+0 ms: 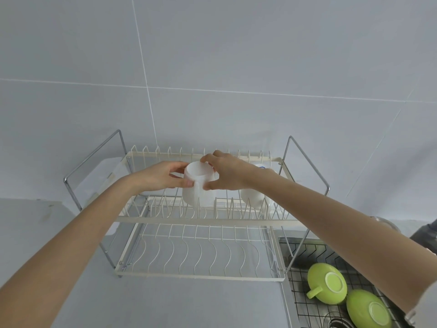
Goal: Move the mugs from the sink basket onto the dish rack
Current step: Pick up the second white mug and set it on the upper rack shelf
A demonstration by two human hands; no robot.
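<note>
A white mug (198,185) stands upside down on the upper tier of the white wire dish rack (201,222), its handle facing me. My left hand (163,177) grips its left side and my right hand (227,172) grips its right side and top. A second white mug (254,197) sits upside down to its right on the same tier, partly hidden by my right forearm. Two green mugs (327,284) (369,308) lie upside down in the black wire sink basket (298,280) at the lower right.
The rack has chrome side frames (71,183) and a lower tier with nothing on it. It stands on a grey counter (165,304) against a grey tiled wall. The steel sink (288,301) lies to the right of the rack.
</note>
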